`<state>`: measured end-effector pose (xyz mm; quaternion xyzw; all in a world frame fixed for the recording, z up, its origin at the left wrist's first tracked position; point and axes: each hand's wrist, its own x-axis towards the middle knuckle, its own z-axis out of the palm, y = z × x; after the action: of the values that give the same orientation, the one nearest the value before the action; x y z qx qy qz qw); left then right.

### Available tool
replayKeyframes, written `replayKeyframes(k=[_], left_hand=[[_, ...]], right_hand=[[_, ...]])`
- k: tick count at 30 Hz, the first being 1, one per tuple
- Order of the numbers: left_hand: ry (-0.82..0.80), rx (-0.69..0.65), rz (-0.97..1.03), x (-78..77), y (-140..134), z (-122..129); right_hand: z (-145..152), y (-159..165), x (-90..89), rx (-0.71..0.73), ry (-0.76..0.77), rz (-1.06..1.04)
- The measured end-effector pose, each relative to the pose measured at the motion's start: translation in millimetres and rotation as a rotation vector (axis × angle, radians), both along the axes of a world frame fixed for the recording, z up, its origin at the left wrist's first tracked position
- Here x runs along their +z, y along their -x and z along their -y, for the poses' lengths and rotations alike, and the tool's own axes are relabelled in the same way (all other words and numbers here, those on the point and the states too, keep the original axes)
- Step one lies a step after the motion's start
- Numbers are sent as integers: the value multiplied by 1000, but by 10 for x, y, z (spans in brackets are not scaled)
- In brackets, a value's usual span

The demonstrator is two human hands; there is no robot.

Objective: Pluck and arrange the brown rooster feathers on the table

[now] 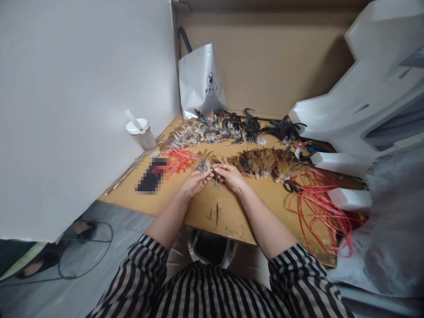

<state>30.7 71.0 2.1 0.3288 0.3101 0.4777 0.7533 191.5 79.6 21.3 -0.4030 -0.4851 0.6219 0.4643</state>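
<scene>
Over the middle of the table, my left hand (198,182) pinches the base of a small bunch of brown and grey feathers (206,162). Its fingers are closed, with the feather tips pointing away from me. Close against it, my right hand (229,176) is closed too, thumb and forefinger at the same base. Just left of the bunch lies a heap of short red plastic strips (180,160). To the right runs a row of brown and black feather bunches (261,163). Farther back is a longer pile of speckled and dark feathers (218,128).
A lidded cup (145,138) stands at the left, by a blurred-out dark object (153,176). Behind are a silver bag (200,81) and a cardboard wall. Black-handled scissors (291,185), long red strips (318,207) and white foam pieces (349,198) lie right.
</scene>
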Motion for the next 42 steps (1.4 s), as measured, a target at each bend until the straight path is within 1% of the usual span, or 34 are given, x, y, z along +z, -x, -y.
replayKeyframes(k=[4,7,11,15,17,19,23,29,33,36,42], left_hand=[[-115,105,-99,-29,-23,-26],[-182,160,-214,-73,-36,-48],[-226,132,-300,-116,-53,-56],[-207,68,-251,-96,-64,-27],[-167,60,-208,-68,-58,-16],[-116,82,-172,-40,-45,-14],[-53,98,-152,-7,-26,-16],[-47,65,-156,10,-44,8],[-59,50,-176,-3,-49,3],[-65,43,-184,-19,-50,-4],[-79,46,-209,-20,-55,1]], right_hand=[[-11,6,0,-60,164,-46],[-5,19,3,-66,196,-55],[16,46,8,-52,189,-62],[18,56,6,-68,188,-76],[12,54,8,-81,165,-80],[7,50,13,-101,126,-78],[13,61,23,-132,26,-53],[27,99,0,-198,-149,92],[27,113,-22,-213,-247,124],[27,126,-37,-218,-265,107],[37,152,-45,-205,-240,73]])
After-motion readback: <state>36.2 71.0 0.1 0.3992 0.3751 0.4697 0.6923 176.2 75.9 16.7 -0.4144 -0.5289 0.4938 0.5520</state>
